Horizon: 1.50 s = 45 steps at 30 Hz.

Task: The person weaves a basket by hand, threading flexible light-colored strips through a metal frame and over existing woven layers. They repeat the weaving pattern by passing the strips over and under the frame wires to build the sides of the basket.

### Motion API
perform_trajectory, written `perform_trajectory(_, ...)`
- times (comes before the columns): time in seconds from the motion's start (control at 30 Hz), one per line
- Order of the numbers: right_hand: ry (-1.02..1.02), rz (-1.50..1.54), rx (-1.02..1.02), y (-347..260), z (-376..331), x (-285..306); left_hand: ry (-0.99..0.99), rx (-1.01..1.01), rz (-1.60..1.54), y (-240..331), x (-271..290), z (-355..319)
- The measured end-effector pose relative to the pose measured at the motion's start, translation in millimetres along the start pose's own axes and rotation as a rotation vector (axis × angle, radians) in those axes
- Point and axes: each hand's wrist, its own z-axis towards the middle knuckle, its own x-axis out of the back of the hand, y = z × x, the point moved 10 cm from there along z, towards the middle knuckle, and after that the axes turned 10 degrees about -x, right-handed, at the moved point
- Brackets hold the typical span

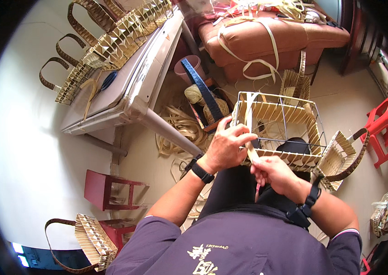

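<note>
A half-woven basket [315, 133] with a dark wire frame and pale flat strips along its sides rests on my lap. My left hand [228, 144] grips its near left corner, fingers curled over the rim. A pale flat strip [249, 112] runs along the left part of the frame from the far edge toward me. Its near end is pinched between the thumb and fingers of my right hand [274, 173], just in front of the near rim. Part of my left fingers' hold is hidden behind the hand.
Finished baskets [111, 43] line a table [134, 91] at the left. Coiled strips [182, 130] and a box of twine [212, 107] lie on the floor. Small handled baskets [338, 158] stand close by at right, near a red stool [384, 130]. A brown sofa [290, 39] is ahead.
</note>
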Motion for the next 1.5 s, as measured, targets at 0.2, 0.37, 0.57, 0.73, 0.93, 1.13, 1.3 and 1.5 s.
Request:
perform_trajectory(0.2, 0.341, -1.123, 0.728, -66.4, -103.0, 3.1, 0.163, -0.073, 0.087, 0.1, -5.5, -0.7)
perform_trajectory(0.37, -0.064, -1.147, 0.665, -63.1, -160.9, 10.8, 0.22, -0.075, 0.164, 0.6, -1.5, -8.2)
perform_trajectory(0.57, -0.141, -0.584, -0.486, 128.7, -243.6, 207.4, 0.237, -0.124, 0.161, 4.6, -3.4, 0.6)
perform_trajectory(0.73, -0.185, -0.278, -0.857, 223.0, -288.7, 244.9, 0.207, -0.122, 0.215, 12.2, 3.6, -1.3)
perform_trajectory(0.93, 0.505, 0.199, -1.021, 413.8, -363.1, 417.0, 0.285, -0.127, 0.163, 12.4, 0.2, -2.0)
perform_trajectory(1.13, 0.851, -1.504, 0.392, 57.4, -170.3, 196.2, 0.297, -0.009, 0.042, 4.6, 7.9, -7.2)
perform_trajectory(1.3, 0.563, -1.204, 0.633, -32.9, -68.7, 36.8, 0.335, -0.035, 0.023, -2.0, 6.1, -6.4)
perform_trajectory(1.5, 0.099, -0.457, 0.164, 2.8, -21.2, 15.4, 0.313, 0.021, 0.001, -7.3, 9.9, -11.7)
